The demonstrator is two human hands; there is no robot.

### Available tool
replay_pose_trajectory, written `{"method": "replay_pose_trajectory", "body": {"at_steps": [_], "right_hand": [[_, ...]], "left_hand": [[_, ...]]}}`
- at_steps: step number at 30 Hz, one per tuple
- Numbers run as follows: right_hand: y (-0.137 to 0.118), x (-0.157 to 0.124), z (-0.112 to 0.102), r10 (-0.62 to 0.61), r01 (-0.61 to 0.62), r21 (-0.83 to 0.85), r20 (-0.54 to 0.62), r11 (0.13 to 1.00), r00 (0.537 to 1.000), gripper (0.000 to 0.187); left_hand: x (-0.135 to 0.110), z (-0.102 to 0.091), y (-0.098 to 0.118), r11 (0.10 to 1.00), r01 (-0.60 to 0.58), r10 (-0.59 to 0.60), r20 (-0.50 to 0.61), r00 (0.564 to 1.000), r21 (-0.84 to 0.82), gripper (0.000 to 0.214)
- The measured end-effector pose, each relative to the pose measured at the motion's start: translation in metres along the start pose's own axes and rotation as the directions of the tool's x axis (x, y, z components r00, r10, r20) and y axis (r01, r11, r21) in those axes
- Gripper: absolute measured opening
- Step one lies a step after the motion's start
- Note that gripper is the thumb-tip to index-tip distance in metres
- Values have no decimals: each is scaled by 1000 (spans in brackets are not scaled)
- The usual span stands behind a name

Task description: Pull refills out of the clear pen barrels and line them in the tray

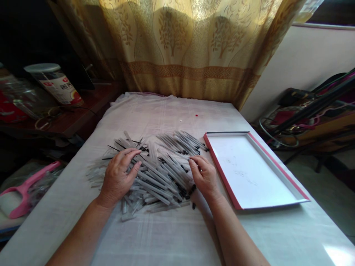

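Observation:
A heap of several clear plastic pens with black tips lies in the middle of a table covered in white cloth. My left hand rests flat on the left side of the heap, fingers stretched out over the pens. My right hand sits at the heap's right edge, its fingers curled down onto the pens; I cannot make out whether they grip one. A shallow white tray with a red rim lies just right of that hand, with nothing in it.
A gold patterned curtain hangs behind the table. A dark side table at the left bears a lidded jar. A pink plastic tool lies low at the left. Cables and a dark stand crowd the right side.

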State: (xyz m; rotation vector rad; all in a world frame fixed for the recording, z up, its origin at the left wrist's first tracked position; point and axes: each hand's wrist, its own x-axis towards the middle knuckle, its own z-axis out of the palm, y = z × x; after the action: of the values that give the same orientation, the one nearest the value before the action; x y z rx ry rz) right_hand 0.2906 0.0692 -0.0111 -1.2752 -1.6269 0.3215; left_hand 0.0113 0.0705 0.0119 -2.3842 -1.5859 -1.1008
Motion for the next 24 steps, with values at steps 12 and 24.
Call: {"method": "replay_pose_trajectory", "body": {"at_steps": [12,24], "right_hand": [[-27,-2,5,161,-177,209,95,962,982,39],[-27,-2,10,197,-211,297,77,931,977,24]], "left_hand": [[-2,-2,6,980,19,25,220,975,-198,33],[3,-7,10,945,234,-167,277,946,-230,32]]}}
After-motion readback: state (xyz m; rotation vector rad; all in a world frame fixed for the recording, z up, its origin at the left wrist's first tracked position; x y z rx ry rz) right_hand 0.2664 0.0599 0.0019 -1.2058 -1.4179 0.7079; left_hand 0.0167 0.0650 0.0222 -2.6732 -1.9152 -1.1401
